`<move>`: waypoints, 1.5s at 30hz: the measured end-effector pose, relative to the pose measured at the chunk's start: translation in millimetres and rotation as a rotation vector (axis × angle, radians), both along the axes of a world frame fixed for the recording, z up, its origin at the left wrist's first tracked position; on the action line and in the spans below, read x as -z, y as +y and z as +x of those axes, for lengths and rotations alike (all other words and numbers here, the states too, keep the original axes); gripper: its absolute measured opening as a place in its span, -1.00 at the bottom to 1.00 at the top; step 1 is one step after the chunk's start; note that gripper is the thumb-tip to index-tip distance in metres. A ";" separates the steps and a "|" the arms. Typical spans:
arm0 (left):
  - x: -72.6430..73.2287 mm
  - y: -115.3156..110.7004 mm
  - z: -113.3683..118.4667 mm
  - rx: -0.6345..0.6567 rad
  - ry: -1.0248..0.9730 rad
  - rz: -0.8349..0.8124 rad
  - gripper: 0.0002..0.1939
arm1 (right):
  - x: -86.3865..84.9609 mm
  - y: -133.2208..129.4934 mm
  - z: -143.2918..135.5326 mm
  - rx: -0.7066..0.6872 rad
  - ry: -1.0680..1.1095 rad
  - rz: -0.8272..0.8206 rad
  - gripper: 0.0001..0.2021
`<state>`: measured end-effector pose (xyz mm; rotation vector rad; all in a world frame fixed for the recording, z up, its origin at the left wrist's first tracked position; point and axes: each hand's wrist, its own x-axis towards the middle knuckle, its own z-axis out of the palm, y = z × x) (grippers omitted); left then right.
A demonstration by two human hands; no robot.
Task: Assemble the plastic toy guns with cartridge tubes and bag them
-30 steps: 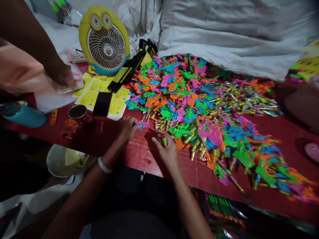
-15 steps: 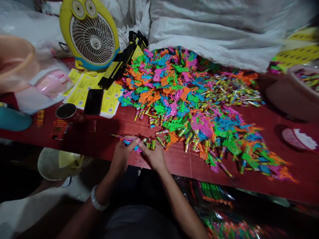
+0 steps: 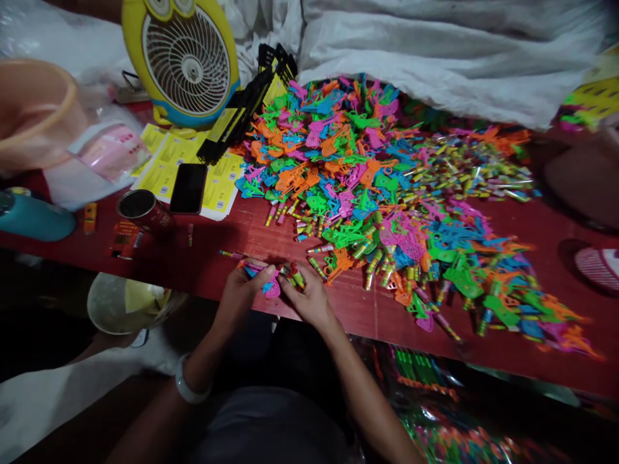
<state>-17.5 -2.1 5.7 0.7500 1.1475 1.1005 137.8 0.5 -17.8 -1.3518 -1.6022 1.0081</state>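
Note:
At the table's near edge, my left hand (image 3: 240,291) is closed on small plastic toys, among them a pink lattice piece (image 3: 273,288) with blue beside it. A thin tube with a yellow-and-pink label (image 3: 230,255) sticks out to the left of that hand. My right hand (image 3: 312,298) is curled around several small labelled tubes (image 3: 296,277), with red and green showing. Both thumbs are close together over the toys; the fingers beneath are partly hidden. Beyond the hands spreads a large heap of pink, green, blue and orange plastic toys (image 3: 333,145), with loose labelled tubes (image 3: 372,269) along its front.
A yellow fan (image 3: 191,67), yellow label sheets (image 3: 220,183), a phone (image 3: 188,188) and a dark cup (image 3: 144,211) stand left of the heap. Farther left are a teal bottle (image 3: 36,216) and a peach basin (image 3: 72,116). White sacks (image 3: 411,58) line the back.
The view has shifted slightly, so the table's things appear farther right. My right hand has drawn a little away from my left, and more of the pink lattice piece shows between them.

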 end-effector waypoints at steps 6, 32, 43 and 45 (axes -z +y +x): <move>-4.4 1.7 0.1 0.007 0.021 0.025 -0.73 | 10.0 0.1 2.4 -0.026 -0.012 0.036 -0.81; -1.0 46.0 -0.5 0.034 0.422 0.313 -0.69 | -19.5 5.3 92.2 0.597 -0.313 0.479 -0.80; 46.9 62.1 -99.4 -0.384 1.236 0.161 -0.90 | 15.2 -1.6 2.7 0.041 -0.230 0.186 -0.79; 49.4 57.4 -92.5 -0.295 1.077 0.270 -0.91 | 18.8 -4.0 -23.1 -0.064 -0.289 0.065 -0.77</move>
